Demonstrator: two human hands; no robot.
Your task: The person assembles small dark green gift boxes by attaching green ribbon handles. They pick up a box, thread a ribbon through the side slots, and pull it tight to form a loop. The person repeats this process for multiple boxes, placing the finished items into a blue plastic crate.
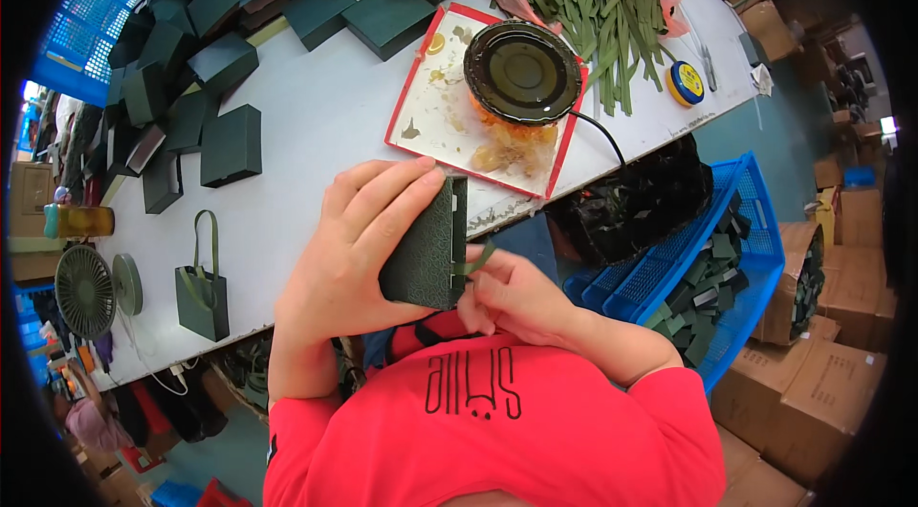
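Hands, two, both engaged close to the chest. Left hand (359, 239): wrapped around a dark green box (426, 244), fingers spread over its textured face, holding it upright on edge above the near rim of the white surface (316, 115). Right hand (512, 297): fingers pinched on a green ribbon strip (475, 260) at the box's open side (the exact grip point is partly hidden by the thumb).

Further items on the surface: a red-edged tray (430, 115) smeared with amber glue residue, a round black glue pot (522, 72) standing on it with a cord leading off; a heap of loose green ribbon strips (593, 0) on pink plastic; a pile of finished dark green boxes (220, 19); one small green bag with handle (202, 297); a small fan (86, 289).

Handling judgement: the ribbon likely seats best if the left hand keeps the box steady and square while the right presses the strip flat and centred against the edge, without twisting it.

Blue crate (736, 249), right, holds further dark pieces.
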